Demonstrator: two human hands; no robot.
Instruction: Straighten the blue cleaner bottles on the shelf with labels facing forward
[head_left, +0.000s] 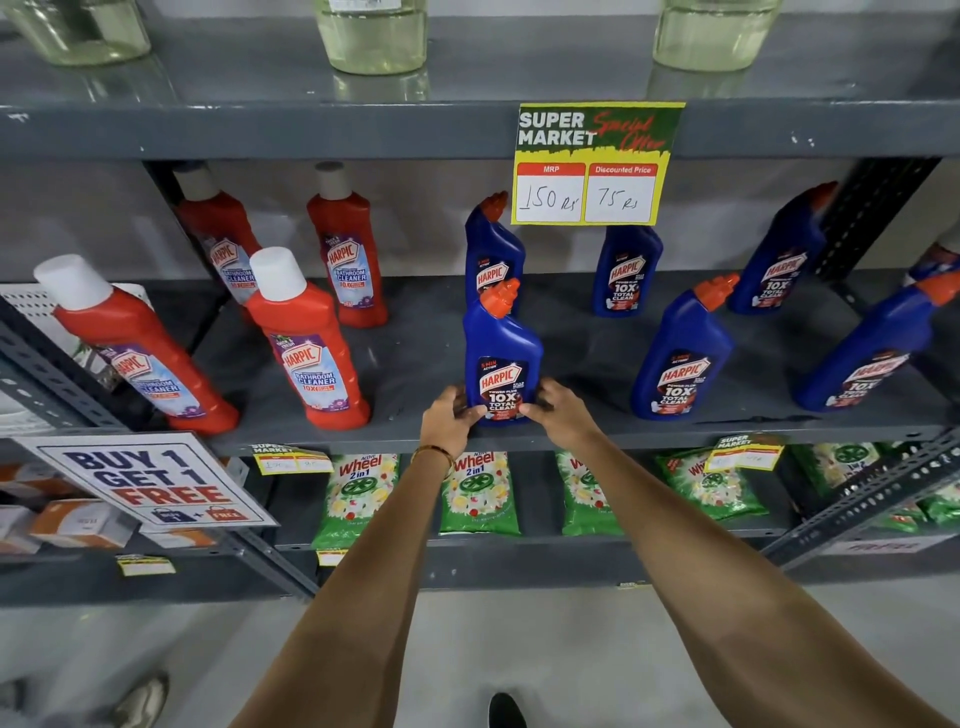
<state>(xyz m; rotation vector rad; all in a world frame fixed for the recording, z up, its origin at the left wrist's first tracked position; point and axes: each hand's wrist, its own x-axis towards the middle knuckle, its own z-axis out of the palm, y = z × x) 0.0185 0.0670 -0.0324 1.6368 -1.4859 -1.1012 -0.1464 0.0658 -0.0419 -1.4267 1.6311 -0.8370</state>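
Several blue cleaner bottles with orange caps stand on the grey middle shelf (415, 364). The front-left blue bottle (501, 358) stands upright at the shelf's front edge, label facing me. My left hand (447, 418) grips its lower left side and my right hand (558, 410) grips its lower right side. Behind it stands another blue bottle (492, 249). To the right are a front blue bottle (680, 353), a back one (626, 273) partly hidden by the price sign, and two more (782, 254) (872, 348) near the right upright.
Several red cleaner bottles (311, 343) stand on the left half of the shelf. A yellow price sign (592, 166) hangs from the shelf above. Green detergent packs (478, 493) lie on the shelf below. A "Buy 1 Get 1 Free" sign (145, 480) sits at lower left.
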